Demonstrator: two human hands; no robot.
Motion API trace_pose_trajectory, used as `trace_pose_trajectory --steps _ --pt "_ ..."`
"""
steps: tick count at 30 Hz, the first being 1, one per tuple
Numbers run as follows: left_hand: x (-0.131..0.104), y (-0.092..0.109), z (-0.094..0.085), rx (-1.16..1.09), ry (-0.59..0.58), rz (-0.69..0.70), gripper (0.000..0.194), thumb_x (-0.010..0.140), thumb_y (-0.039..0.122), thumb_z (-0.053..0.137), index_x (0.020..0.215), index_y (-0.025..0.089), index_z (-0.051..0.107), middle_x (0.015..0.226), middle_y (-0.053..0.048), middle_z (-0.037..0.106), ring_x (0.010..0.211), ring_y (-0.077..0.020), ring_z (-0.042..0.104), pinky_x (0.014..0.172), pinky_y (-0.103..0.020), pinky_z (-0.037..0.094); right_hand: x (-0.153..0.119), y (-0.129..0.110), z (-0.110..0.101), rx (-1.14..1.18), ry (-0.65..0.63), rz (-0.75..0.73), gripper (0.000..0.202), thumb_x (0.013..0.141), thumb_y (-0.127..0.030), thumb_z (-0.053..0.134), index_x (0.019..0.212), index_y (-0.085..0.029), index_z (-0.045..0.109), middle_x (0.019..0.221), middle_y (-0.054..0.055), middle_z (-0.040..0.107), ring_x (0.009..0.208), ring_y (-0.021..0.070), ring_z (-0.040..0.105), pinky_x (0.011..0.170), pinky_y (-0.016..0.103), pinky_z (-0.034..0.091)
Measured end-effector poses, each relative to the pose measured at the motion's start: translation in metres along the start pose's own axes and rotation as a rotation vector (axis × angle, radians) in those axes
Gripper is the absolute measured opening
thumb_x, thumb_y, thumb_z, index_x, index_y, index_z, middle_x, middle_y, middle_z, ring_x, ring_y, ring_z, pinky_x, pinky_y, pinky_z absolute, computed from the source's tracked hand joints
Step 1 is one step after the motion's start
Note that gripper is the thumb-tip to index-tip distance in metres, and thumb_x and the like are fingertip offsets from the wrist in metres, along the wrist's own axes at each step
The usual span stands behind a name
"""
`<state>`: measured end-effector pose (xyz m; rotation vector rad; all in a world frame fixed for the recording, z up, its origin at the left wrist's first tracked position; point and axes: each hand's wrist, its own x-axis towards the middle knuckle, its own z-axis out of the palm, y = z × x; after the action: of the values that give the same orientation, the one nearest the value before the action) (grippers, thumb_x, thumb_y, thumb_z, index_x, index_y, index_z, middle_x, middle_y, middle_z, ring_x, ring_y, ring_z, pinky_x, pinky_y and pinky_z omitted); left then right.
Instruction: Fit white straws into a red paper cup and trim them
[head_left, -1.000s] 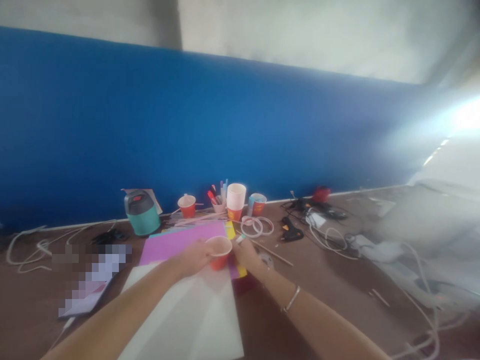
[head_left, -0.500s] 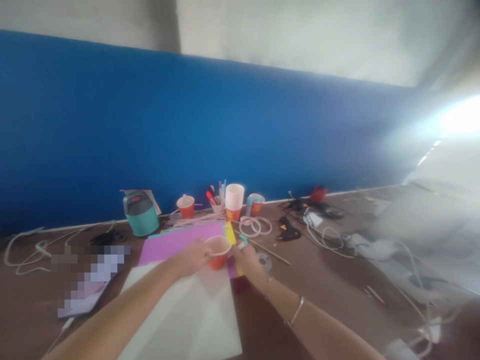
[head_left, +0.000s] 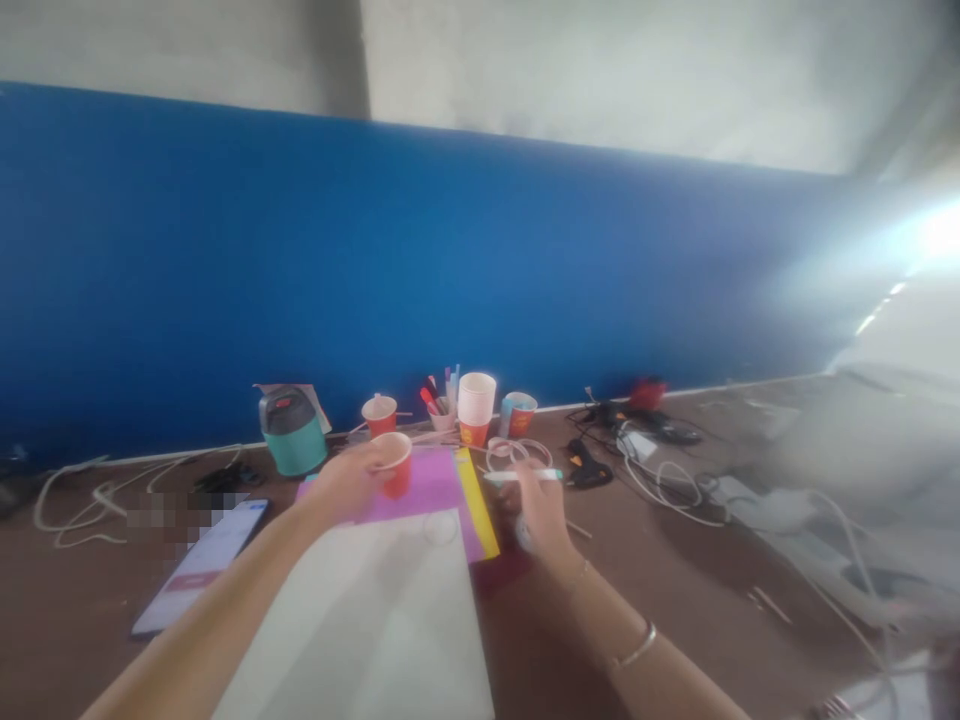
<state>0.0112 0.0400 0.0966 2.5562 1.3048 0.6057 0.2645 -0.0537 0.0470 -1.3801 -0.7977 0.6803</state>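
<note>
My left hand (head_left: 349, 482) is closed on the side of an orange-red paper cup (head_left: 396, 470), held up over the purple paper (head_left: 431, 480). My right hand (head_left: 538, 500) pinches a white marker with green ends (head_left: 525, 476), which lies roughly level, off to the right of the papers. Below both hands a large white sheet (head_left: 367, 620) covers part of the purple and yellow paper (head_left: 480, 505). A faint round outline (head_left: 441, 528) shows near the sheet's top right corner.
Behind stand a stack of paper cups (head_left: 477, 400), a cup of markers (head_left: 441, 415) and another cup (head_left: 519, 415). A teal container (head_left: 294, 440) and a phone (head_left: 202, 570) are left. Right lie tape rings (head_left: 529, 455), a black glue gun (head_left: 587, 465) and tangled cables (head_left: 675, 490).
The cup has come up off the white sheet and moved left in my left hand, exposing the round outline. My right hand has drawn away to the right with the marker.
</note>
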Motion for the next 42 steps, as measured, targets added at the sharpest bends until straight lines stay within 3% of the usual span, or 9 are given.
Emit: trace_pose_trajectory --steps 5,12,15,18,23,27,30,37,42 --pt "-0.010 -0.025 0.021 -0.002 0.078 -0.071 0.032 0.082 0.036 0.042 0.098 0.021 0.064 0.104 -0.006 0.067 0.096 -0.0229 0.060 0.086 -0.033 0.045 0.001 0.008 -0.003 0.048 0.044 -0.027 0.033 0.071 -0.049 0.056 0.078 -0.017 0.059 0.056 0.002 0.060 0.051 0.0165 0.057 0.041 0.023 0.041" --pt "-0.018 -0.020 0.028 0.030 0.171 -0.076 0.026 0.078 0.029 0.050 0.100 0.021 0.060 0.114 -0.008 0.061 0.108 -0.0254 0.052 0.094 -0.040 0.039 -0.005 0.015 -0.007 -0.055 0.001 -0.102 0.044 0.076 -0.055 0.052 0.095 -0.016 0.061 0.067 0.004 0.064 0.053 0.0161 0.056 0.044 0.024 0.043" --pt "-0.020 -0.023 0.035 0.074 0.255 -0.064 0.033 0.076 0.030 0.054 0.108 0.019 0.055 0.120 -0.010 0.057 0.120 -0.0300 0.042 0.099 -0.046 0.033 -0.008 0.018 -0.007 -0.151 -0.074 -0.165 0.040 0.083 -0.050 0.044 0.101 -0.017 0.058 0.066 0.004 0.063 0.050 0.0159 0.055 0.047 0.026 0.044" --pt "-0.020 -0.030 0.043 0.090 0.309 -0.033 0.027 0.080 0.028 0.052 0.104 0.020 0.056 0.116 -0.011 0.058 0.119 -0.0310 0.042 0.100 -0.049 0.032 -0.015 0.020 -0.005 -0.352 -0.214 -0.262 0.029 0.086 -0.039 0.041 0.098 -0.019 0.058 0.072 0.005 0.065 0.059 0.0180 0.061 0.057 0.028 0.047" --pt "-0.028 -0.017 0.048 0.087 0.579 0.117 0.032 0.082 0.024 0.051 0.113 0.016 0.049 0.117 -0.014 0.055 0.120 -0.0305 0.041 0.098 -0.050 0.034 -0.031 0.021 0.007 -0.765 -0.410 -0.446 0.021 0.083 -0.021 0.044 0.098 -0.021 0.058 0.086 0.006 0.065 0.082 0.0211 0.060 0.071 0.029 0.044" --pt "-0.044 0.010 0.056 0.088 0.438 0.240 0.026 0.084 0.015 0.045 0.108 0.021 0.054 0.108 -0.010 0.060 0.106 -0.0259 0.052 0.089 -0.044 0.043 -0.039 0.027 0.017 -0.815 -0.418 -0.456 0.020 0.083 -0.018 0.043 0.097 -0.019 0.057 0.084 0.007 0.063 0.082 0.0199 0.059 0.073 0.028 0.044" --pt "-0.055 0.015 0.077 0.039 0.280 0.232 0.024 0.086 0.019 0.041 0.105 0.019 0.056 0.102 -0.011 0.063 0.099 -0.0246 0.057 0.086 -0.042 0.047 -0.039 0.032 0.019 -0.731 -0.422 -0.435 0.023 0.081 -0.018 0.044 0.102 -0.018 0.054 0.089 0.008 0.064 0.086 0.0205 0.060 0.078 0.030 0.045" --pt "-0.083 0.005 0.139 0.100 0.158 0.140 0.059 0.082 0.033 0.050 0.135 0.015 0.030 0.133 -0.018 0.047 0.125 -0.0327 0.040 0.099 -0.050 0.039 -0.039 0.037 0.017 -0.588 -0.449 -0.399 0.030 0.076 -0.014 0.046 0.104 -0.020 0.052 0.092 0.005 0.063 0.087 0.0188 0.060 0.080 0.031 0.046" --pt "-0.098 0.015 0.140 0.064 0.117 0.148 0.061 0.084 0.031 0.047 0.138 0.020 0.023 0.137 -0.014 0.043 0.128 -0.0302 0.036 0.101 -0.050 0.036 -0.036 0.036 0.012 -0.621 -0.392 -0.431 0.023 0.079 -0.017 0.044 0.101 -0.019 0.052 0.084 0.005 0.063 0.081 0.0195 0.060 0.075 0.032 0.046"
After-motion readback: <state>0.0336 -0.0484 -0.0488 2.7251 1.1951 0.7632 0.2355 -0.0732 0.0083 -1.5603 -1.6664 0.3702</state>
